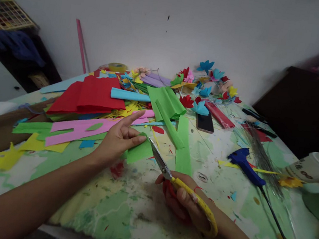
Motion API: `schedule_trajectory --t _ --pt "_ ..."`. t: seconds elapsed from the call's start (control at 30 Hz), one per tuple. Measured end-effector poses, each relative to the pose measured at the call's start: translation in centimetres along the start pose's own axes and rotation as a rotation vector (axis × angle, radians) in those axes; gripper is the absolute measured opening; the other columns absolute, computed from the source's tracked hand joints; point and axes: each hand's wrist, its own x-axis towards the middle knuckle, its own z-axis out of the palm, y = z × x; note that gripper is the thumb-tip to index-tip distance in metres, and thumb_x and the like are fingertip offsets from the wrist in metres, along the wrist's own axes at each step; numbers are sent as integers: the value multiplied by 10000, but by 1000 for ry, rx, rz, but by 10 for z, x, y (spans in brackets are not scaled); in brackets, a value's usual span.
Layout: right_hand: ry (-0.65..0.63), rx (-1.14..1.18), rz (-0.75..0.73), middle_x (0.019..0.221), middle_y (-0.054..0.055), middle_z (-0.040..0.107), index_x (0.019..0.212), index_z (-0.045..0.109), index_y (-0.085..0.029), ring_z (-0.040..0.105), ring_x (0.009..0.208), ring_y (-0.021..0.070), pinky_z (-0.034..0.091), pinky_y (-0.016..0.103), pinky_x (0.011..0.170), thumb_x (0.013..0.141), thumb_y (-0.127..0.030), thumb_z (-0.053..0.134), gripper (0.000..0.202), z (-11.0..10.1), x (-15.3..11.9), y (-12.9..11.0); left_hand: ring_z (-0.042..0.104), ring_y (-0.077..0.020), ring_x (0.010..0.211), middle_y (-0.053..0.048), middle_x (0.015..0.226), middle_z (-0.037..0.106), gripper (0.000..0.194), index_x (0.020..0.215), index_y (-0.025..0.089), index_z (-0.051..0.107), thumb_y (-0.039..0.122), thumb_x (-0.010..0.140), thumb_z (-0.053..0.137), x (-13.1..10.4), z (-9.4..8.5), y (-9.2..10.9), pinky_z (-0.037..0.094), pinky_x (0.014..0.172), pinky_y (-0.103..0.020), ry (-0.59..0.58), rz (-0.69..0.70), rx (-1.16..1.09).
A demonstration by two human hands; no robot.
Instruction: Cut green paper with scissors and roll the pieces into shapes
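Centrally, the left hand (117, 139) pinches a small green piece (139, 151) between its thumb and curled fingers, the index finger extended towards the upper right of the frame. At lower centre-right, the fingers of the right hand (192, 202) are closed about the yellow-and-red handles of the scissors (166, 171), whose tips lie just beside the left thumb; whether the blades touch the paper cannot be told. A green strip (184, 151) lies to the right of the piece, a green sheet (166, 102) above it, and pink strips (86, 130) to the left. A blue glue gun (245, 164) and a lidded cup (314, 166) occupy the right of the frame. Principal hazards, as judged: closing the blades with the thumb so near could nip the skin; the thin piece, gripped only at its upper edge, could fold or swing aside under blade pressure, giving a ragged or crooked cut
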Motion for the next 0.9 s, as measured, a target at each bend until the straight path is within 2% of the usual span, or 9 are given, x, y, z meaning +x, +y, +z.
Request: schedule_trajectory --t 0.1,0.2,0.3,0.43,0.63,0.9 --pt "22 34 19 465 -114 318 985 455 -156 258 334 32 212 162 342 795 -673 429 551 1 2 1 411 -37 391 76 488 510 722 1347 220 402 198 700 720 0 -1 0 306 396 -133 23 1 8" --pt "53 61 45 485 -113 320 981 465 -161 255 334 26 202 159 333 774 -680 456 558 2 3 2 575 -94 518 12 635 637 775 1358 222 384 207 670 741 0 -1 1 434 488 -175 42 -23 -1" --pt "62 73 51 517 -103 332 980 479 -164 260 342 23 205 158 331 773 -667 474 544 3 3 3 642 -141 631 -21 720 674 812 1359 220 380 201 642 760 0 0 2 491 561 -214 61 -30 -10" --pt "65 88 66 542 -96 336 995 481 -169 255 353 24 215 161 333 776 -663 473 540 3 1 2 645 -141 636 -19 725 674 821 1360 229 377 194 636 763 1 0 0 498 564 -214 63 -25 -20" --pt "38 6 -4 541 -84 360 1026 477 -165 283 365 35 246 164 348 817 -664 393 548 1 0 -1 620 -106 594 -1 689 661 809 1345 226 400 181 625 765 1 0 -2 479 549 -181 55 -35 -16" --pt "28 -30 -18 497 -90 353 1104 451 -147 283 372 50 260 173 374 859 -631 336 554 0 -4 5 595 -88 559 6 671 657 812 1352 234 391 172 632 761 1 0 -1 458 518 -163 34 -33 -16"
